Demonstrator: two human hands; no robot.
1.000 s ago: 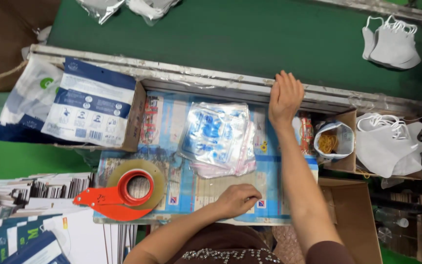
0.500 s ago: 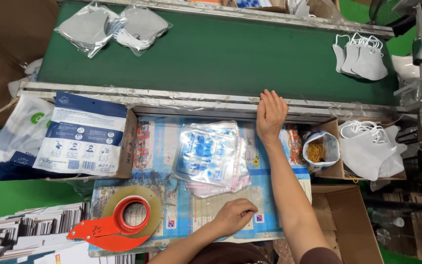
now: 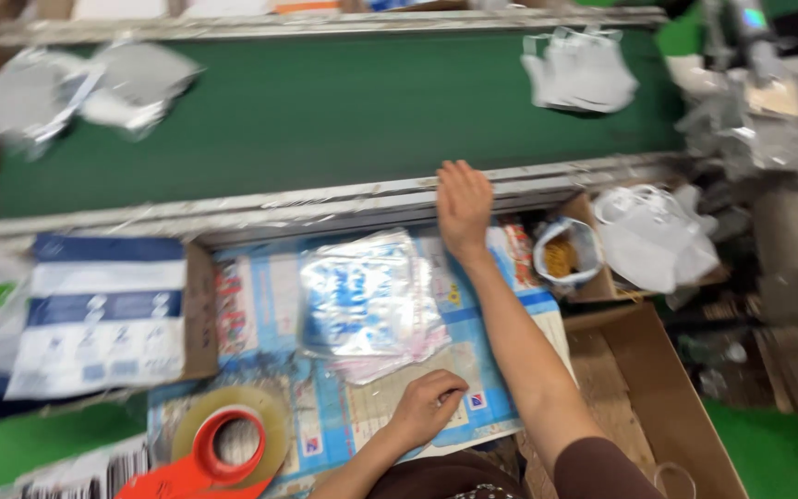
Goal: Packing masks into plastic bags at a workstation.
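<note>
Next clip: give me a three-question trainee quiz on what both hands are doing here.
1. True or false: the right hand rests at the metal rail of the green belt.
2. What does the left hand press on? A) tape roll B) paper sheet C) mask pile
3. Fill in: the tape roll sits in an orange ____.

Key: 1 true; 2 B, the paper sheet; 3 dispenser.
</note>
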